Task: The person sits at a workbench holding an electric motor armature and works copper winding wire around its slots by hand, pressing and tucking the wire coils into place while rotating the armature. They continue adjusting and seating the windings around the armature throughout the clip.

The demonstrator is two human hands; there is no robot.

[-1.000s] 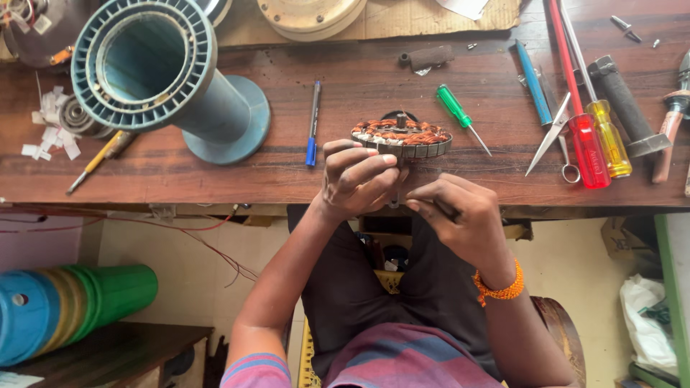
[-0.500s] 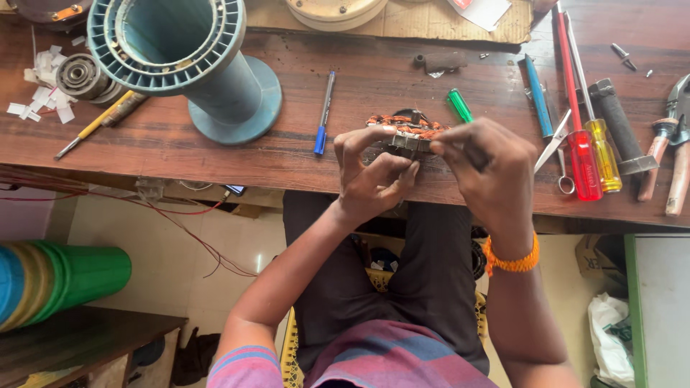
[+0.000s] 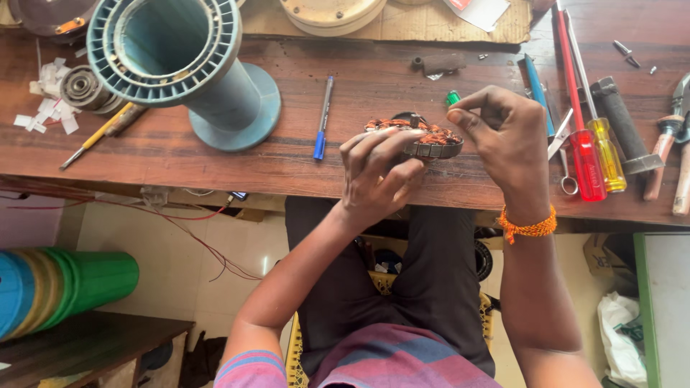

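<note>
The left hand (image 3: 377, 176) is gripping a round motor coil (image 3: 417, 138) with copper windings, its fingers curled around the near rim and holding it just above the front part of the wooden table (image 3: 287, 165). The right hand (image 3: 503, 140) is hovering just beside the coil on its right, thumb and forefinger pinched together, probably on a thin wire, though it is too fine to make out. An orange thread band (image 3: 528, 228) is circling that wrist.

A green tool handle (image 3: 453, 98) is peeking out behind the right hand. To the right, a red screwdriver (image 3: 583, 154) and a yellow screwdriver (image 3: 607, 151) are lying side by side, with a black-handled tool (image 3: 618, 122) and pliers (image 3: 665, 144) beyond them. Left of the coil, a blue pen (image 3: 322, 118) is lying on the table, and farther left a large teal spool (image 3: 180, 65) is resting on its side, hollow and open toward the camera. White paper scraps (image 3: 47, 100) are scattered near the far left edge. A sheet of cardboard (image 3: 402, 25) is lying at the back edge, carrying a round cream-coloured disc (image 3: 334, 11).
</note>
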